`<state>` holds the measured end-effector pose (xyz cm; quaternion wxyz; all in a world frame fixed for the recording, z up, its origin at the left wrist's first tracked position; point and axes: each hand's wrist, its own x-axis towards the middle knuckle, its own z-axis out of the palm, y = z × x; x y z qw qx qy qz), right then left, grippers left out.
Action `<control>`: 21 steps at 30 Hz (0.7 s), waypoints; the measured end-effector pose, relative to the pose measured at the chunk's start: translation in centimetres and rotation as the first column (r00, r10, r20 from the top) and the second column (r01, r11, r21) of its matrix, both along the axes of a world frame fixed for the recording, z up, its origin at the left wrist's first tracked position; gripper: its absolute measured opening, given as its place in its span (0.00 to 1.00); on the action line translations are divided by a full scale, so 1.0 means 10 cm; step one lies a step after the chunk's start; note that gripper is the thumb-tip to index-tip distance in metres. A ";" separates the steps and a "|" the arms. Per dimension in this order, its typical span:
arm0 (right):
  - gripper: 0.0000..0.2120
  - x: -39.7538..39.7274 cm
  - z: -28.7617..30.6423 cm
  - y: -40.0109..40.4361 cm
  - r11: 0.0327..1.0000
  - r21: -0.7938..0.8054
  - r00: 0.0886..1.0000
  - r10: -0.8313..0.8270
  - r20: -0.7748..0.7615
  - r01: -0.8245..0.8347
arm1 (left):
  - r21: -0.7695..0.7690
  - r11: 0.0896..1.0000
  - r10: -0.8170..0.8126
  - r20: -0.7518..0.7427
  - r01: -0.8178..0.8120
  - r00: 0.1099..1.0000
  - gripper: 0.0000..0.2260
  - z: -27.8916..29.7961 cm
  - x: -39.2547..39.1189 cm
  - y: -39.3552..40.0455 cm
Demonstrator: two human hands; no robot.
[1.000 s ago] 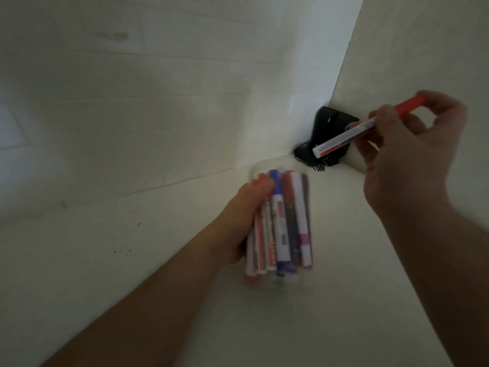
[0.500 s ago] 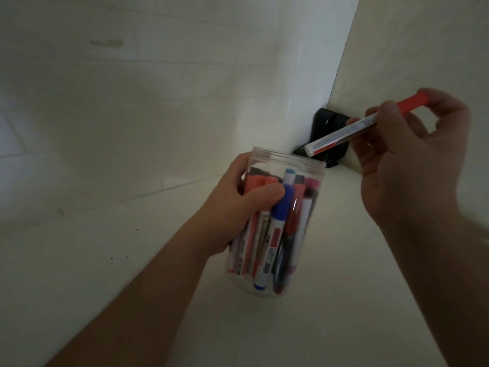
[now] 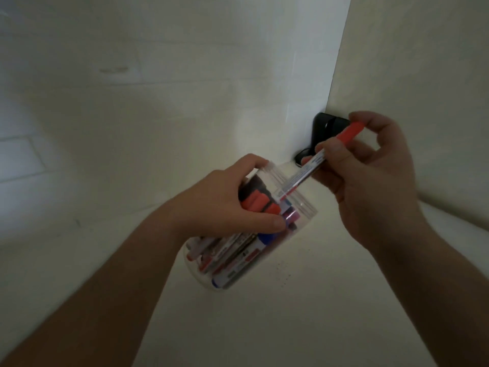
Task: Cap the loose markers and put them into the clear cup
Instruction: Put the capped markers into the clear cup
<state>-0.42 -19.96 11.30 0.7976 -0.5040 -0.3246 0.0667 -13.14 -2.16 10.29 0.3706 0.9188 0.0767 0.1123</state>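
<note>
The left hand [image 3: 227, 205] grips the clear cup [image 3: 299, 207], which is tilted toward the right hand [image 3: 370, 181]. Many capped markers [image 3: 238, 252] are inside the cup. The right hand holds a red-capped marker [image 3: 315, 165], its lower end just inside the cup's mouth. A black object [image 3: 321, 131] stands in the corner on the white tabletop [image 3: 291, 313].

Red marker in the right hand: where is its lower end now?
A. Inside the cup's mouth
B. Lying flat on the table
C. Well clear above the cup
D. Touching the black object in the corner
A: the right hand holds the red marker slanting down, its lower end inside the mouth of the tilted cup, which the left hand grips.
</note>
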 end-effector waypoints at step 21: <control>0.17 -0.01 -0.28 -0.03 0.957 -0.192 0.959 -0.245 -0.140 0.217 | 0.085 0.995 0.055 -0.018 -0.054 0.998 0.56 -0.75 -0.21 -0.01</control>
